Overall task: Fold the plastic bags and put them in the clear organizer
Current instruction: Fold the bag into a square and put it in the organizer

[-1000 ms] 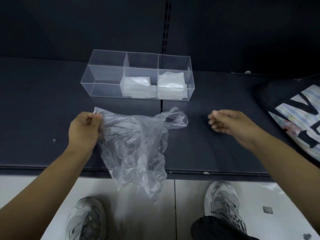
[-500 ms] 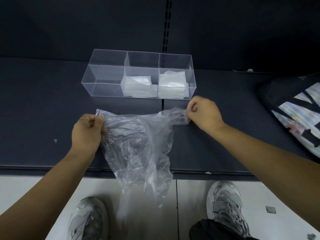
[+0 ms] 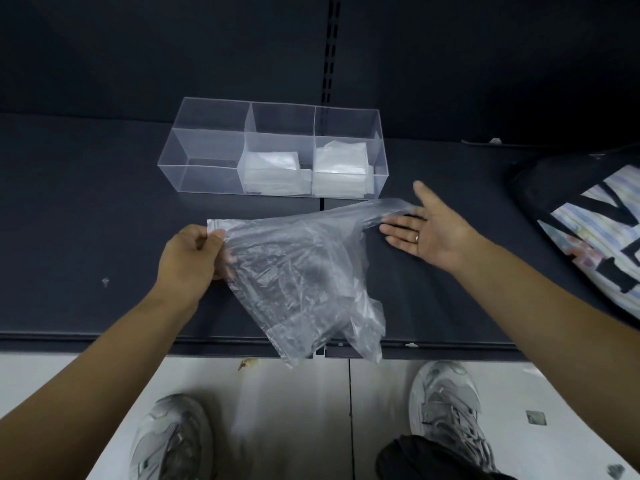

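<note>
The dark shelf [image 3: 86,220] fills most of what I see, with the pale floor [image 3: 69,375] below its front edge. Off to my right, a black bag with a striped print [image 3: 588,230] lies on the shelf, partly out of view. The plastic bag [image 3: 298,271] hangs stretched between my hands over the shelf, crumpled and unfolded, and its loose lower end droops past the shelf's front edge. Behind it, near the back wall, stands the clear organizer [image 3: 204,178] with three compartments in a row. My two grey shoes [image 3: 450,410] are on the floor below.

My left hand [image 3: 190,251] has its fingers curled, pinching the bag's left top corner between thumb and fingers. My right hand [image 3: 429,226] is spread palm up, fingers straight, and the bag's drawn-out right end lies across the fingers, under the thumb.

A stack of folded bags [image 3: 273,171] sits in the middle compartment and another stack [image 3: 341,168] in the right one. A ring [image 3: 417,238] shows on one right finger.
</note>
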Demonstrator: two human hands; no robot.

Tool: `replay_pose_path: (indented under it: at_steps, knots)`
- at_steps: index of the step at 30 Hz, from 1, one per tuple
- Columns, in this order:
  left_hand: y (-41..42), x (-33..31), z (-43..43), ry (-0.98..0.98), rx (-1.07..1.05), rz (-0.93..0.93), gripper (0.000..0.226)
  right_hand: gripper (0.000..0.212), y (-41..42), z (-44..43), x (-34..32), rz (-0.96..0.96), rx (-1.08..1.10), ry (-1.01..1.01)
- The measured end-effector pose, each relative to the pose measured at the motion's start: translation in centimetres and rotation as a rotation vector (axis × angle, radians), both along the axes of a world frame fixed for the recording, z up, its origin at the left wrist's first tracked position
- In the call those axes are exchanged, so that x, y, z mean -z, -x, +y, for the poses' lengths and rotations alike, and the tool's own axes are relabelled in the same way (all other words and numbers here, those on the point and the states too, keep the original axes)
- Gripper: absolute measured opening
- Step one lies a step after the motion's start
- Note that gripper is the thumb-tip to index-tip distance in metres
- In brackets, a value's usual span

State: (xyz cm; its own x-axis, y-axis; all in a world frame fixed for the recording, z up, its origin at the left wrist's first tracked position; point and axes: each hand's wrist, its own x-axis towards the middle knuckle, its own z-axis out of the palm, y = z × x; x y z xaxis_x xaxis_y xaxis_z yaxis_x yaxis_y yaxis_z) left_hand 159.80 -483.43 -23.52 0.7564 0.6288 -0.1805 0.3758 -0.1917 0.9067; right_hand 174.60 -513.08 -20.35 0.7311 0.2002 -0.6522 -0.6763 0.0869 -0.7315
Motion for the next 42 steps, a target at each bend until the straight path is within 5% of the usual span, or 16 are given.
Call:
replay_pose_path:
  at_steps: [5, 13, 18, 22, 25, 31, 35, 42]
  knots:
    - [-0.7, -0.1, 0.3, 0.003, 0.043, 0.040, 0.020, 0.013, -2.2, 2.4, 0.8, -0.137, 0.117, 0.346]
    - [-1.1, -0.2, 1.8, 0.201, -0.005, 0.083, 0.022, 0.019, -3.4, -1.1, 1.4, -0.298, 0.369, 0.396]
    - [1.6, -1.5, 1.0, 0.580, -0.052, 0.059, 0.045, 0.019, 4.9, -1.8, 0.0, -0.564, -0.006, 0.500]
    - [6.1, -1.8, -2.2, 0.902, -0.029, 0.076, 0.059, 0.056, 14.9, -0.4, -0.8, -0.631, -0.545, 0.441]
    - [8.3, -1.8, -5.6, 0.983, 0.023, 0.150, 0.053, 0.052, 16.4, 0.5, -0.5, -0.514, -0.535, 0.422]
    - [8.4, -1.7, -7.4, 0.936, 0.037, 0.205, 0.034, 0.028, 15.1, 1.0, -0.6, -0.085, -0.310, 0.124]
    - [8.2, -1.3, -7.6, 0.858, -0.006, 0.220, 0.011, 0.020, 14.4, 1.0, -0.1, -0.096, -0.133, 0.179]
    - [8.6, -2.0, -3.4, 0.692, -0.114, 0.192, 0.013, 0.018, 10.7, -2.9, -0.6, -0.179, 0.046, 0.279]
